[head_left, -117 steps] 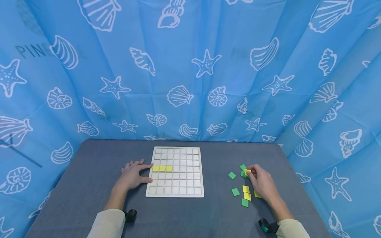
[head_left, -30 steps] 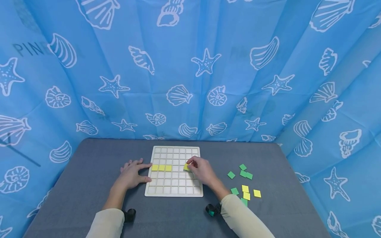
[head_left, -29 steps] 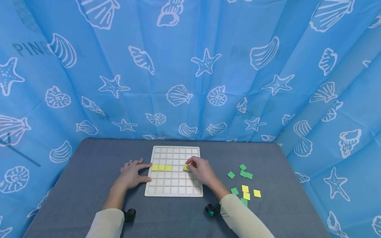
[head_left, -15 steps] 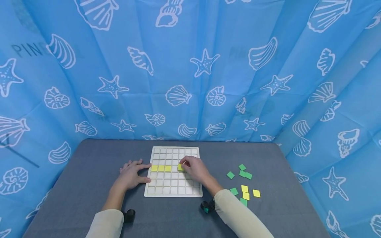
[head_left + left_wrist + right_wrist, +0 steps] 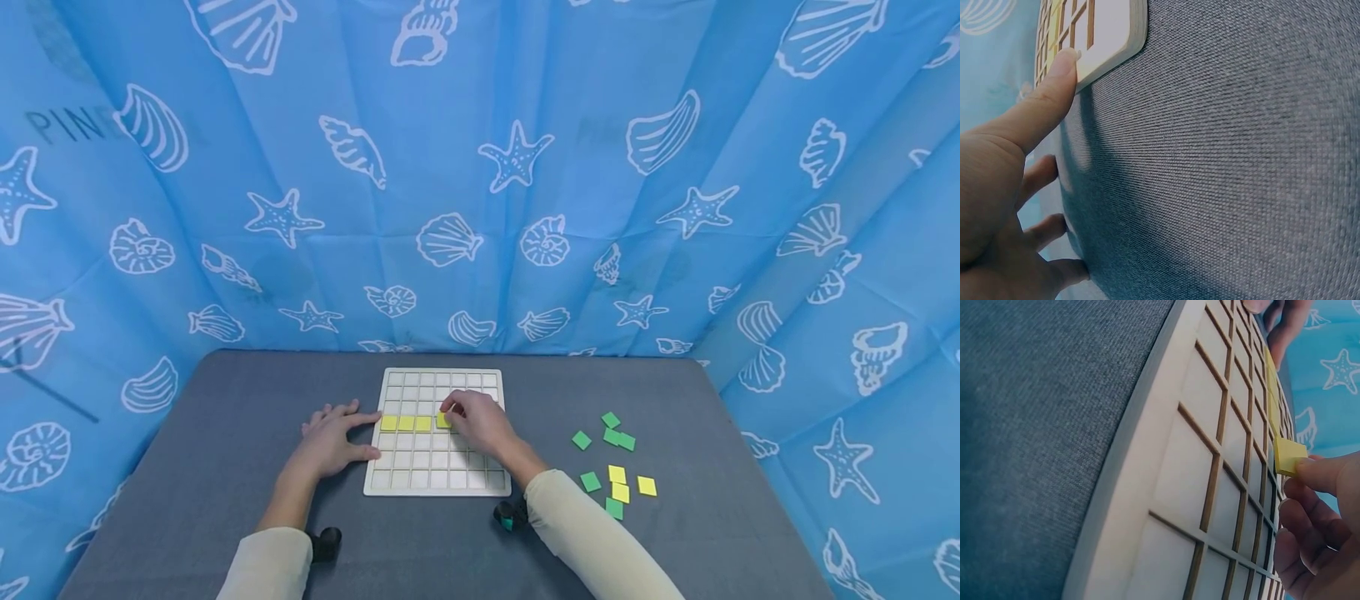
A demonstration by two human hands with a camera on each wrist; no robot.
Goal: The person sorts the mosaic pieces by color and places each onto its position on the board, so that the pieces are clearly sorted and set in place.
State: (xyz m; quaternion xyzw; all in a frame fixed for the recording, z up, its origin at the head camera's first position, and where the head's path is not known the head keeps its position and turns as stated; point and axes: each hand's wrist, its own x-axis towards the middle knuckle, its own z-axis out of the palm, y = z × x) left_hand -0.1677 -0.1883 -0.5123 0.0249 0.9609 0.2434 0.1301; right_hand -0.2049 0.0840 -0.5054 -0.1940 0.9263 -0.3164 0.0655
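Note:
A white grid board with raised wooden dividers lies on the table. Three yellow square tiles sit side by side in one of its rows, starting from the left edge. My right hand pinches another yellow tile between thumb and finger, just right of those three in the head view; in the right wrist view this tile is tilted above the grid. On the board's left border rest the thumb and index finger of my left hand, its other fingers spread on the cloth.
To the right of the board lie several loose green tiles and three loose yellow tiles. A blue shell-print curtain hangs behind the table and at its sides. Each wrist wears a black camera.
My right hand picked up a yellow tile from the loose ones and carried it left over the board. Within the last second it slid further left towards the three tiles. The left hand stayed put.

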